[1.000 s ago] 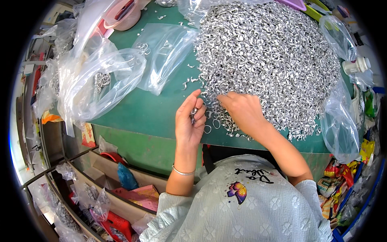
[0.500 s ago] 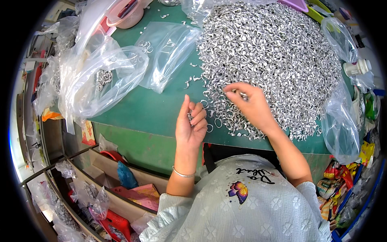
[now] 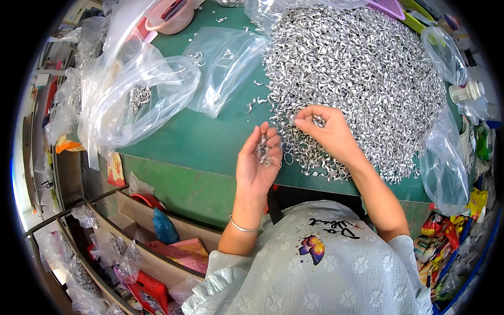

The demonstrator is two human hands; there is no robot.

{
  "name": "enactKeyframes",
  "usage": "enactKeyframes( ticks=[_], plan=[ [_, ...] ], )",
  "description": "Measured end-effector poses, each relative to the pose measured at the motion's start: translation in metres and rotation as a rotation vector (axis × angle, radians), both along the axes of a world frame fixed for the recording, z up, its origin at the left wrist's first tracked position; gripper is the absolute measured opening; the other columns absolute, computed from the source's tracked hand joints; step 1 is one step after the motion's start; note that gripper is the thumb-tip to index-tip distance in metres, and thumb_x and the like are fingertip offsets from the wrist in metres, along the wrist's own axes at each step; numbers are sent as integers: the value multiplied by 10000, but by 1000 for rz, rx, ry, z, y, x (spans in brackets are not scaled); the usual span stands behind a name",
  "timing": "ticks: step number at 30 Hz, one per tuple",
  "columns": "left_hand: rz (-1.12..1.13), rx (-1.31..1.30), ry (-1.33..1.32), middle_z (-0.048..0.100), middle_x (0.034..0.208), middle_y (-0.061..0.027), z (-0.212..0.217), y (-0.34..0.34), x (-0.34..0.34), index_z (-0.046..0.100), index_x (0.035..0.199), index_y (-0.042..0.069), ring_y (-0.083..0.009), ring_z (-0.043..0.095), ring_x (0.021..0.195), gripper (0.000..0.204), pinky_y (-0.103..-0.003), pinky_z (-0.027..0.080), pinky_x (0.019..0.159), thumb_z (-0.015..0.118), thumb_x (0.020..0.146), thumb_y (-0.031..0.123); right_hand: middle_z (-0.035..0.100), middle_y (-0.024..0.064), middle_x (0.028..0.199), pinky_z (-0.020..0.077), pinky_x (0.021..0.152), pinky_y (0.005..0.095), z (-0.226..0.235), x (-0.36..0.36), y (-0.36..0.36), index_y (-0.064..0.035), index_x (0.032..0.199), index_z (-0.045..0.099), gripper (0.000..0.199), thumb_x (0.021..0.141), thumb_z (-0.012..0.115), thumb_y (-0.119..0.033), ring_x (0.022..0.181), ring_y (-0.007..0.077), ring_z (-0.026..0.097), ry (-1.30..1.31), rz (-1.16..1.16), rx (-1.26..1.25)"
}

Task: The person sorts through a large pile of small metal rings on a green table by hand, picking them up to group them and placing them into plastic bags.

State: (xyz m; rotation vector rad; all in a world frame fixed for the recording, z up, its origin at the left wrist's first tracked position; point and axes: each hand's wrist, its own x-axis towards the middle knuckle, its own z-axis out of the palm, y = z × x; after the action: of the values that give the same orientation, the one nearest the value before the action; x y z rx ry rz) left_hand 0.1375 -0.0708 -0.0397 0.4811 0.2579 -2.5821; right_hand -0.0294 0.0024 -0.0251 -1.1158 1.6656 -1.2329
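Observation:
A wide heap of small curved silvery metal pieces (image 3: 357,68) covers the right half of the green table (image 3: 173,142). At the heap's near left edge, my left hand (image 3: 251,170) is turned palm up with fingers curled, cupping a small handful of metal pieces (image 3: 263,149). My right hand (image 3: 336,136) is over the heap's lower left part, thumb and forefinger pinched together. A few silvery pieces (image 3: 318,121) show inside its curled fingers; what lies right at the pinch is too small to tell. Some thin metal rings (image 3: 287,158) lie between the hands.
Clear plastic bags (image 3: 142,105) with rings lie at the left, beside a flat clear bag (image 3: 226,68). A pink basket (image 3: 170,21) stands far left, a white bottle (image 3: 466,91) at the right edge. Cardboard compartments (image 3: 126,220) are below left of the table.
My left hand has moved right and opened somewhat, showing the metal pieces in its palm. The right hand stays over the heap in nearly the same place, still pinching.

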Motion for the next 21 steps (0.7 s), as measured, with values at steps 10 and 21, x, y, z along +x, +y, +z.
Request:
enactKeyframes(
  ticks=[10, 21],
  plan=[
    [91, -131, -141, 473, 1287, -151, 12, 33, -30, 498, 1191, -10, -246, 408, 1230, 357, -399, 304, 1035, 401, 925, 208, 551, 112, 856, 427, 580, 269, 3, 10, 12, -10, 900, 524, 229, 924, 420, -212, 692, 165, 518, -1201, -307, -227],
    [67, -268, -206, 484, 1242, -139, 22, 58, -61, 481, 1159, 46, -238, 461, 1152, 330, -399, 361, 1003, 403, 931, 271, 552, 128, 969, 357, 905, 322, 11, 52, 29, 34, 1078, 432, 269, 948, 308, -167, 923, 184, 505, -332, -385, -496]
  ],
)
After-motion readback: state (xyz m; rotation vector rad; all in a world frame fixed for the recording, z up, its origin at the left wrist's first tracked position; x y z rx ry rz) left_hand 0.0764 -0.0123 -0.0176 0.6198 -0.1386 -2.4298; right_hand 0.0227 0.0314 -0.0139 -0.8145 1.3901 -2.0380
